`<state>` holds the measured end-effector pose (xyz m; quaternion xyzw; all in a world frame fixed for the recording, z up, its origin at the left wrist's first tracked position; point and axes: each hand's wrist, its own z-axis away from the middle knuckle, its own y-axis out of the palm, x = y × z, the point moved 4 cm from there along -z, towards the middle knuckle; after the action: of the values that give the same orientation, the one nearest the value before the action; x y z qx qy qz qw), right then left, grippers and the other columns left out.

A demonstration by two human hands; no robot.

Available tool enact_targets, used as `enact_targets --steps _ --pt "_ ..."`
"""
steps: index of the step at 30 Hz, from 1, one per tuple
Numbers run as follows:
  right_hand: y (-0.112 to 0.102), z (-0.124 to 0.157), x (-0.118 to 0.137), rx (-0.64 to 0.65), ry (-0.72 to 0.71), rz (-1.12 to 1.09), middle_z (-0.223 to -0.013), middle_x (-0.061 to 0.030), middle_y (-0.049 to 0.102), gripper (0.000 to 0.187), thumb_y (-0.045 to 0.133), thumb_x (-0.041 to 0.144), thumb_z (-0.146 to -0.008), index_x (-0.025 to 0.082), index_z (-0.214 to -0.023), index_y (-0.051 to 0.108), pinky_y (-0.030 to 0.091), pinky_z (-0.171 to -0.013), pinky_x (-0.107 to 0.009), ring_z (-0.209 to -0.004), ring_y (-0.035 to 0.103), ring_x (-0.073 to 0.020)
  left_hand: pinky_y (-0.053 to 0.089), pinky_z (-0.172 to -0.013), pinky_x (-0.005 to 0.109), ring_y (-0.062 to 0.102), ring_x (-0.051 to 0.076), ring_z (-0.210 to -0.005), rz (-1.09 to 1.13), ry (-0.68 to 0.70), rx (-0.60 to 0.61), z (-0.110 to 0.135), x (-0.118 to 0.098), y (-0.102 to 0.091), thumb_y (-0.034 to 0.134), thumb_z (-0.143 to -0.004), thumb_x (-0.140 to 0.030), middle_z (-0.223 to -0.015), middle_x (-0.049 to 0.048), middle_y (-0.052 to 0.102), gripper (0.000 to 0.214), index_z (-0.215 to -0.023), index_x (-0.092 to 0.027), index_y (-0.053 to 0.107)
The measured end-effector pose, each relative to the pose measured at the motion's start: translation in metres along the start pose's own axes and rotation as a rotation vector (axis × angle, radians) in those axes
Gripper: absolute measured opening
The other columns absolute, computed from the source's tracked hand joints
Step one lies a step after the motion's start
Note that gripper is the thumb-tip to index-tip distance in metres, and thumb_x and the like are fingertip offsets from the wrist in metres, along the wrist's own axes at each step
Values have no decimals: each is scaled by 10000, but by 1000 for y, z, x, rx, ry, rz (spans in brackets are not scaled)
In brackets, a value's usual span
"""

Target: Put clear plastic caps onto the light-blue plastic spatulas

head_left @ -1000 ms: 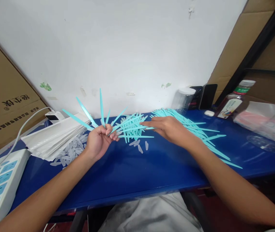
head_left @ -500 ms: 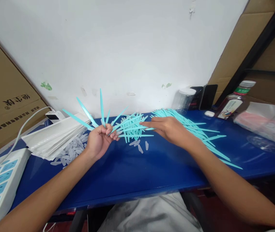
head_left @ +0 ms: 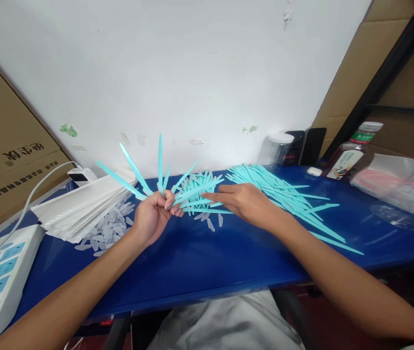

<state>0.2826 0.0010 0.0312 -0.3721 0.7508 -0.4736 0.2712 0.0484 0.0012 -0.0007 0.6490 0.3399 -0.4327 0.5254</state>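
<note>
My left hand is closed around the ends of several turquoise eyebrow razors, slim plastic sticks that fan out upward and to the right. My right hand reaches in from the right, its fingers pressed together at the far end of the fan's right-hand razors, one seemingly pinched there; the thumb is hidden. Behind the fan lies a heap of turquoise razors with translucent ends. A few loose translucent caps lie in front of it. Beyond my right hand spreads another pile of turquoise razors.
White plastic sleeves lie on the left beside a pile of translucent caps. A power strip sits at the left edge of the blue table. A lidded jar, a phone and a bottle stand back right.
My left hand has shifted slightly right with the fan of razors. My right hand has moved left and a little lower, its fingertips now further in over the razors.
</note>
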Motion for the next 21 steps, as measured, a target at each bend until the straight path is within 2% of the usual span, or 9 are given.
enact_targets --steps 4,9,12,15,18,21 --pt "5 0 1 -1 -5 -27 -865 -69 699 434 426 155 -1077 235 -1447 638 273 -569 -264 -662 563 -144 533 -673 335 536 204 -607 -45 15 10 3 0 2 500 -700 -126 -565 52 486 194 -516 -175 539" --pt "4 0 -3 -13 36 -220 -971 -106 771 344 552 285 -1047 243 -1355 698 423 -669 -264 -808 691 -210 523 -661 331 543 204 -618 -73 92 7 3 -7 5 515 -688 -123 -578 54 493 187 -510 -174 541" --pt "-2 2 -13 4 113 -407 -934 -98 781 308 578 412 -1039 212 -1193 755 449 -694 -283 -805 705 -229 519 -656 329 533 198 -595 -79 172 -25 1 -16 1 515 -677 -121 -552 48 475 193 -494 -179 534" --pt "-6 5 -27 79 219 -563 -762 -57 743 378 560 502 -1038 173 -973 735 416 -638 -275 -682 663 -199 517 -646 319 493 181 -564 -71 208 -55 0 -24 -4 514 -655 -122 -521 39 452 189 -477 -182 527" --pt "-6 7 -37 106 284 -553 -693 -33 700 418 563 534 -1028 172 -851 673 373 -609 -274 -618 607 -175 521 -636 314 457 168 -550 7 129 -55 -1 -24 -5 518 -641 -132 -514 27 425 171 -479 -186 507" --pt "-4 6 -36 105 271 -442 -724 -46 692 429 514 519 -1054 173 -844 654 350 -617 -284 -629 584 -175 524 -633 316 452 167 -550 108 1 -19 0 -17 0 527 -631 -133 -518 16 399 163 -486 -189 476"
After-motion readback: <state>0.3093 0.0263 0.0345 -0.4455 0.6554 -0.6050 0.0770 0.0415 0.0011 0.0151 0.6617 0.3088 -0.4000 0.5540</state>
